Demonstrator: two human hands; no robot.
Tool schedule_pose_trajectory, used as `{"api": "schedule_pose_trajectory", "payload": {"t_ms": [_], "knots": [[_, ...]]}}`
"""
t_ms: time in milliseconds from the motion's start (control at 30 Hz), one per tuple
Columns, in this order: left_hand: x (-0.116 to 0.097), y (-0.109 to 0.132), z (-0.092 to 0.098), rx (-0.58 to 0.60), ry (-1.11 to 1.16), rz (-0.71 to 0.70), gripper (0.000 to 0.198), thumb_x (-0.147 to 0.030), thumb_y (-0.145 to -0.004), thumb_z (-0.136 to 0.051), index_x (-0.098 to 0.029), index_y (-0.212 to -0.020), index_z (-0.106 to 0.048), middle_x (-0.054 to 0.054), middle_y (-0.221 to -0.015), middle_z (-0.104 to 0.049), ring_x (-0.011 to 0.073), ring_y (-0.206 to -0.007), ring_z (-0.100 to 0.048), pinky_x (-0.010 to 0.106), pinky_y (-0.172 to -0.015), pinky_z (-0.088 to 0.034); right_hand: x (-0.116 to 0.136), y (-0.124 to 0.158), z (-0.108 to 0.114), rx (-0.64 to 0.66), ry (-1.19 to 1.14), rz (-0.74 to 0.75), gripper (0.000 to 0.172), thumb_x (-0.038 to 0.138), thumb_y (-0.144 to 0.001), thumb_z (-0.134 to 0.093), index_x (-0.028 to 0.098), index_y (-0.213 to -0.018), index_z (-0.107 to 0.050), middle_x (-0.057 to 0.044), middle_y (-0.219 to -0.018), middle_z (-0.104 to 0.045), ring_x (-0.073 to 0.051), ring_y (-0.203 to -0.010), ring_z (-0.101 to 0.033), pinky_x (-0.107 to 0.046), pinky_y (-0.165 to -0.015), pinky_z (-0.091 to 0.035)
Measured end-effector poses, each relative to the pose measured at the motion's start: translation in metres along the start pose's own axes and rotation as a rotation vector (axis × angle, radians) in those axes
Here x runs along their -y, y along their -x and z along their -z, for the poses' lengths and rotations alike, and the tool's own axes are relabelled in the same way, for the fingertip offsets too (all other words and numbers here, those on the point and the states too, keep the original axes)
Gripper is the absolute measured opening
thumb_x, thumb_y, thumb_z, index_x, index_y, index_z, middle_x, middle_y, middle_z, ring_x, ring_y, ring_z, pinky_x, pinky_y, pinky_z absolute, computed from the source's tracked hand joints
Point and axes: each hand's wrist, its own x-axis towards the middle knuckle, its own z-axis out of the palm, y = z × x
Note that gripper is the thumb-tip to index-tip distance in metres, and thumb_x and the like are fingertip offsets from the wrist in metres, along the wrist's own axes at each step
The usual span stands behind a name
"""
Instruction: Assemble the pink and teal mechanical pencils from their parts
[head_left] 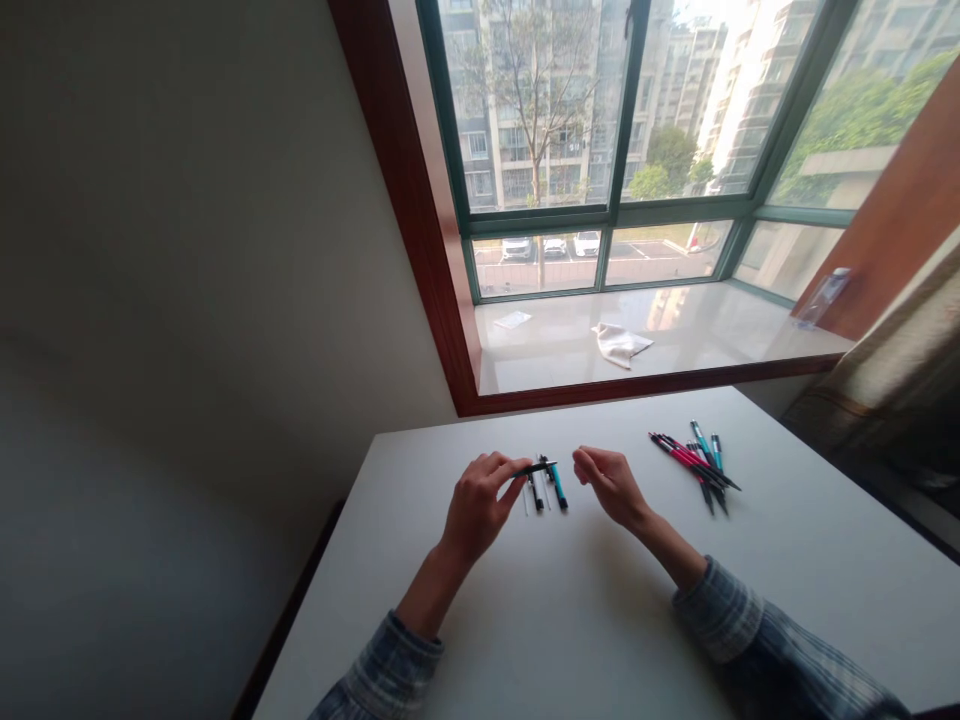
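Observation:
My left hand [478, 505] pinches a dark, slim pen part [541, 466] between thumb and fingers, its metallic-looking tip pointing right. My right hand [611, 484] is closed just to the right, apart from that part; whatever its curled fingers hold, if anything, is hidden. Between the hands, loose pen pieces lie on the white table [525, 620]: a blue barrel with a black end [560, 490], a dark-and-white barrel [537, 496] and thin pale rods that look like refills [547, 494]. The held part partly covers their far ends.
Several red, black and blue pens [694, 462] lie crossed in a pile at the right. Behind the table, the windowsill [540, 360] carries a crumpled white cloth [621, 344], a flat white paper [513, 320] and a clear bottle [823, 298]. A grey wall [225, 300] borders the left.

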Motion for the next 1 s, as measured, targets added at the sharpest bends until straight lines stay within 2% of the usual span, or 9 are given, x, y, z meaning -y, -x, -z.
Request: {"api": "schedule_pose_trajectory", "payload": {"t_ms": [167,300,400,567,700,1000], "knots": [[0.002,0.011,-0.011,0.011,-0.051,-0.058,0.028,-0.03,-0.102,-0.053,-0.028,-0.127,-0.065,0.004,-0.099,-0.071,0.0232,-0.088,-0.063,0.037,-0.079,-0.052,-0.004,0.001,-0.009,0.046,-0.054,-0.024,0.061,0.065,-0.101,-0.037,0.02,-0.062,-0.052,0.0,-0.061,-0.052,-0.015,-0.059,-0.047,-0.026,-0.062,-0.039],[0.002,0.015,-0.011,0.001,-0.049,-0.049,0.022,-0.031,-0.103,-0.053,-0.026,-0.118,-0.067,0.005,-0.097,-0.071,0.0227,-0.088,-0.063,0.036,-0.079,-0.052,0.0,0.003,-0.014,0.116,-0.04,-0.035,0.059,0.064,-0.1,-0.042,0.02,-0.062,-0.052,0.002,-0.059,-0.05,-0.013,-0.056,-0.042,-0.025,-0.059,-0.035],[0.004,0.015,-0.009,0.019,-0.065,-0.069,0.02,-0.031,-0.103,-0.052,-0.026,-0.115,-0.068,0.004,-0.095,-0.071,0.0223,-0.086,-0.064,0.035,-0.077,-0.051,0.0,0.004,-0.018,0.123,-0.068,-0.041,0.055,0.06,-0.1,-0.047,0.019,-0.063,-0.052,0.002,-0.058,-0.049,-0.012,-0.056,-0.041,-0.024,-0.056,-0.034],[0.005,0.015,-0.011,0.024,-0.038,-0.062,0.024,-0.032,-0.104,-0.05,-0.025,-0.117,-0.069,0.005,-0.093,-0.074,0.0209,-0.083,-0.067,0.033,-0.074,-0.052,0.001,0.004,-0.019,0.082,-0.088,-0.032,0.05,0.056,-0.1,-0.05,0.019,-0.068,-0.055,0.0,-0.063,-0.056,-0.014,-0.06,-0.048,-0.025,-0.061,-0.044],[0.004,0.014,-0.012,0.019,0.032,-0.053,0.025,-0.032,-0.105,-0.049,-0.022,-0.118,-0.068,0.006,-0.097,-0.076,0.0207,-0.087,-0.07,0.032,-0.078,-0.053,0.002,0.005,-0.016,0.061,-0.062,0.004,0.045,0.053,-0.1,-0.051,0.018,-0.074,-0.062,-0.003,-0.069,-0.063,-0.016,-0.065,-0.056,-0.028,-0.069,-0.051],[0.005,0.015,-0.013,0.029,0.132,-0.012,0.022,-0.03,-0.104,-0.052,-0.023,-0.117,-0.068,0.003,-0.1,-0.077,0.0186,-0.089,-0.072,0.028,-0.079,-0.052,0.0,0.004,-0.013,0.063,-0.045,0.045,0.035,0.046,-0.099,-0.058,0.019,-0.081,-0.07,-0.004,-0.076,-0.07,-0.018,-0.072,-0.063,-0.032,-0.075,-0.052]]}}
